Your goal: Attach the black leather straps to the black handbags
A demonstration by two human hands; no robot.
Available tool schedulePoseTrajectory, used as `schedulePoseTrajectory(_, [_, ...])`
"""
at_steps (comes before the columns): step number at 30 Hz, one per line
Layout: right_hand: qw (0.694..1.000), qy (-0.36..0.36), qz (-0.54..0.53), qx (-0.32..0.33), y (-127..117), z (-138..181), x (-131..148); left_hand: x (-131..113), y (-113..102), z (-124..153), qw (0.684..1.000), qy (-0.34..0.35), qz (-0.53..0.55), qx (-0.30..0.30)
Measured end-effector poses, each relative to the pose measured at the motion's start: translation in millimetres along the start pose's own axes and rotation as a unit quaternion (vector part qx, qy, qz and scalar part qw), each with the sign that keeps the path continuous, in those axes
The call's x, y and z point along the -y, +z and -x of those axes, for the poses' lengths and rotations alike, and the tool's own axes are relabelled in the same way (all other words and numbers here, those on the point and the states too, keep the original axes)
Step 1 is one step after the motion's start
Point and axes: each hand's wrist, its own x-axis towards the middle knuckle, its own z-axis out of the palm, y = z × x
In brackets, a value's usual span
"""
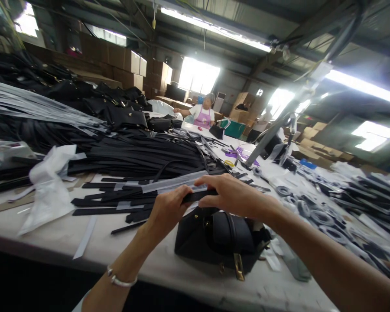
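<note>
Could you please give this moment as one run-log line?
left hand: holds black strip | right hand: holds same strip | black bag: on table by right hand | black straps: piled beyond hands

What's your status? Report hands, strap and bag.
Left hand, right hand gripping black strap. Black bag on table, close by. Loose strips left of bag.

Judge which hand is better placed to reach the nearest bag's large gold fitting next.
Probably the right hand: it appears nearer the large gold fitting on the bag; the left hand is farther left. Both hold the black strap.
</note>
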Motion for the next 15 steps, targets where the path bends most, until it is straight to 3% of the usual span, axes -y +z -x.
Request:
schedulePoseTrajectory(3, [0.998, 0.035, -0.017, 0.043, -1.9, -0.8, -9.6, 20.2, 1.9, 15.9, 0.991, -0.101, -0.063, 0.057])
schedulePoseTrajectory(5, [0.998, 0.033, -0.01, 0.056, -2.0, -5.1, -4.6, 20.6, 3.8, 17.8, 0.984, -0.128, -0.1, 0.072])
schedulePoseTrajectory(8, [0.999, 0.019, -0.013, 0.035, -2.2, -18.5, 16.4, 3.6, 2.4, 4.3, 0.987, -0.09, -0.125, 0.048])
schedulePoseTrajectory(12, [0.999, 0.014, -0.023, -0.042, -10.0, -32.6, 34.3, -13.1, -8.3, -14.3, 0.995, -0.006, -0.103, -0.015])
schedulePoseTrajectory(15, [0.997, 0.014, -0.036, -0.073, -19.3, -29.0, 28.5, -5.7, -12.0, -8.9, 0.997, -0.028, -0.066, -0.012])
